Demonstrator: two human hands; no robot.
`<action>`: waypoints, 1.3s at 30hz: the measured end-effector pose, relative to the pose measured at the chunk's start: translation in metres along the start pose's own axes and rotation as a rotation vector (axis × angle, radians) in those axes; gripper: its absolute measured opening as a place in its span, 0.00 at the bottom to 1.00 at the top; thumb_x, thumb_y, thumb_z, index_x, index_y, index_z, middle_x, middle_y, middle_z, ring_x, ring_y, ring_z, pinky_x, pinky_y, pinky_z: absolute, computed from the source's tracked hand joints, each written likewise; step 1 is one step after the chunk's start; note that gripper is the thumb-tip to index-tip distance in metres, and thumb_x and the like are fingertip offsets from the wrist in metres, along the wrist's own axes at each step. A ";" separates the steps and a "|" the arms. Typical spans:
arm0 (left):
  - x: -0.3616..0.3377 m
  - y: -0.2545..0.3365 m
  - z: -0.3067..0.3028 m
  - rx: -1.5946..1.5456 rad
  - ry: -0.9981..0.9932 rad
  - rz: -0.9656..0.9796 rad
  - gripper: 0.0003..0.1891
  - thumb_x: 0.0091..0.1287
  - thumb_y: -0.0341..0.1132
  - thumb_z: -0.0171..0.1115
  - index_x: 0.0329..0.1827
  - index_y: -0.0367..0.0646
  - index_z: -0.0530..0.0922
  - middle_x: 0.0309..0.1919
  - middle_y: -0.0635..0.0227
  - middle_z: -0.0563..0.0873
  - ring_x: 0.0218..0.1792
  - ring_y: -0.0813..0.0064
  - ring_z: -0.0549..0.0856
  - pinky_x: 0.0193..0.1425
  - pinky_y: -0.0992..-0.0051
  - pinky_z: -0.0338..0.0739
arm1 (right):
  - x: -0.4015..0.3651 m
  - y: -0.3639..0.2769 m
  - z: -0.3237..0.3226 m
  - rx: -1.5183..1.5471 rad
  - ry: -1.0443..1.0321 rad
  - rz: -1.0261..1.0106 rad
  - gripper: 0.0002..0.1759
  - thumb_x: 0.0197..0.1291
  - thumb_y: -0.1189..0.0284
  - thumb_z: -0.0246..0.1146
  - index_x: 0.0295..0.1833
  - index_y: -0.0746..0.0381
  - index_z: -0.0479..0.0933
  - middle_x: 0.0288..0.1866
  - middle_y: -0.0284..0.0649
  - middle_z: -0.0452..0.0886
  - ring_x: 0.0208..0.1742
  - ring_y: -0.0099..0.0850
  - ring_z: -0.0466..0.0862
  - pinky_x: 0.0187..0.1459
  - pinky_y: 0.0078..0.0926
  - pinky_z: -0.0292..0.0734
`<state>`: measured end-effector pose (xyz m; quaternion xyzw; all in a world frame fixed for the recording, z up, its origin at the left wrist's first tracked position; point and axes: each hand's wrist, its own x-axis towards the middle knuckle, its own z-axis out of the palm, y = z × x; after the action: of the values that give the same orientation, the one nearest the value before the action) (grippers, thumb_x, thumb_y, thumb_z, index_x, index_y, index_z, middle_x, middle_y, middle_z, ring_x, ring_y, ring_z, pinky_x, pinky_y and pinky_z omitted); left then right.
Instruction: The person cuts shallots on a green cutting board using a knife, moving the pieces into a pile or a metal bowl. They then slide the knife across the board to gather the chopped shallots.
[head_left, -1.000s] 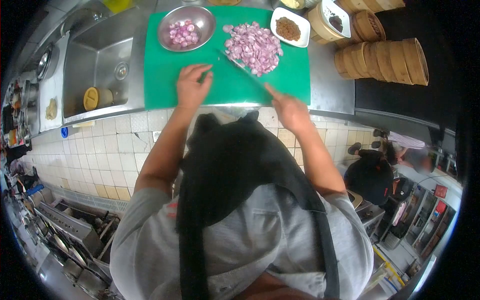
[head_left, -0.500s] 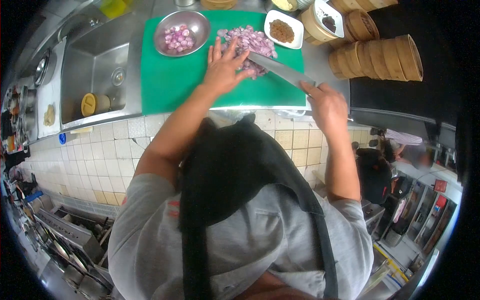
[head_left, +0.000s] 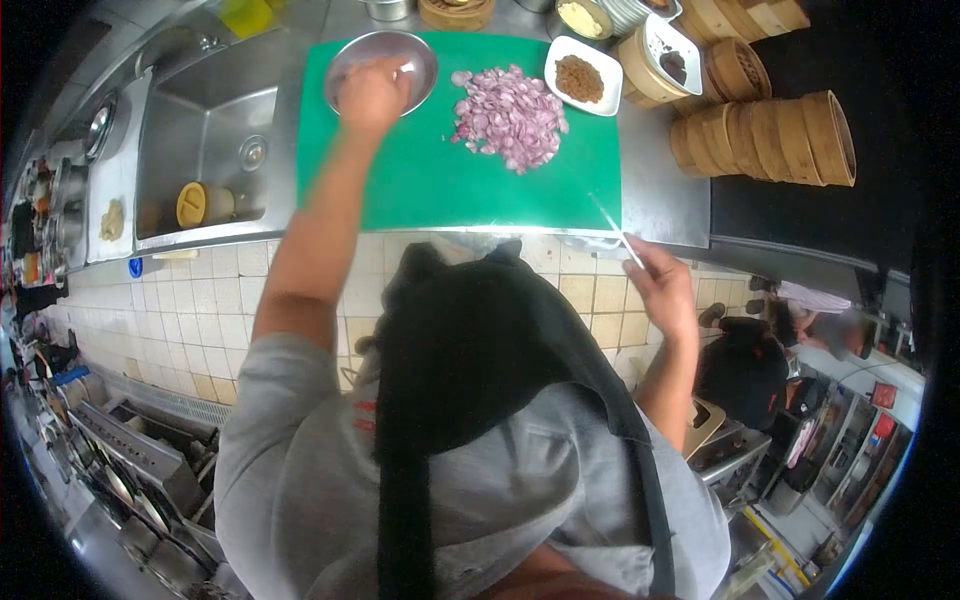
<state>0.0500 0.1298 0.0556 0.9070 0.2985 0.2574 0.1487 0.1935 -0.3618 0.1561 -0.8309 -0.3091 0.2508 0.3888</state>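
My left hand (head_left: pixel 372 97) is down in a steel bowl (head_left: pixel 425 85) at the back left of the green cutting board (head_left: pixel 400 190). Its fingers look curled, and the back of the hand covers what they hold and most of the bowl's contents. Sliced shallots (head_left: pixel 512 118) lie in a loose heap right of the bowl. My right hand (head_left: pixel 662 285) grips a kitchen knife (head_left: pixel 612 226) just past the board's front right corner. The blade shows nearly edge-on, slightly blurred, and points up and left, apart from the shallots.
A white dish (head_left: pixel 607 100) of brown crumbly food stands at the board's back right. Stacked bamboo steamers (head_left: pixel 770 140) lie to the right. At left is a steel sink (head_left: pixel 190 130) holding a yellow-lidded container (head_left: pixel 192 205). Another person (head_left: pixel 745 365) is at the lower right.
My left hand has left the shallot slices and moved left into the bowl, covering the whole shallots seen there. My right hand has drawn the knife off the heap, toward me, and turned its blade edge-on.
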 end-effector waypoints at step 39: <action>-0.152 0.042 0.036 -0.541 0.027 0.057 0.06 0.63 0.26 0.77 0.41 0.45 0.89 0.44 0.63 0.92 0.46 0.61 0.91 0.48 0.64 0.89 | 0.047 -0.035 0.104 -0.603 -0.245 -0.270 0.17 0.78 0.70 0.59 0.69 0.57 0.77 0.49 0.58 0.89 0.47 0.60 0.89 0.48 0.59 0.83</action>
<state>-0.0152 -0.0005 -0.0138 0.8388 0.1950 0.3441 0.3742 0.1463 -0.2597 0.1159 -0.8236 -0.5209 0.1923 0.1155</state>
